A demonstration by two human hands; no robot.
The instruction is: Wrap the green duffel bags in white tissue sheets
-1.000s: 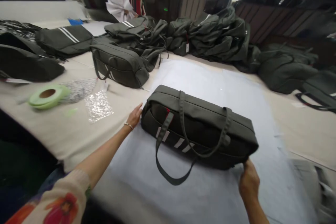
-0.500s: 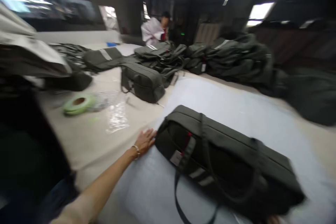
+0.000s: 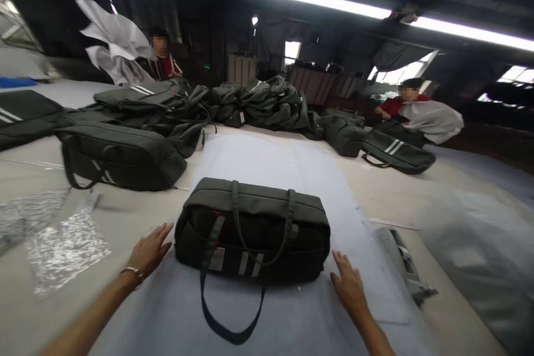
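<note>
A dark green duffel bag (image 3: 267, 228) sits upright before me on a white sheet (image 3: 271, 158), its strap hanging toward me and two pale stripes on its front. My left hand (image 3: 150, 247) is at the sheet's left side, fingers stretched out just short of the bag's left end. On the other side, my right hand (image 3: 349, 283) lies with fingers spread, slightly apart from the bag's right end. Neither hand holds anything.
Another duffel bag (image 3: 120, 156) stands behind on the left, with a heap of dark bags (image 3: 275, 105) farther back. Clear plastic packets (image 3: 69, 247) lie left; a grey tool (image 3: 403, 264) and plastic film (image 3: 479, 256) lie right. Two co-workers (image 3: 164, 61) handle pale sheets across the table.
The view has swung right. The duffel bag now stands squarer to me. My left hand has come away from its end, and my right hand, mostly hidden before, is visible beside it.
</note>
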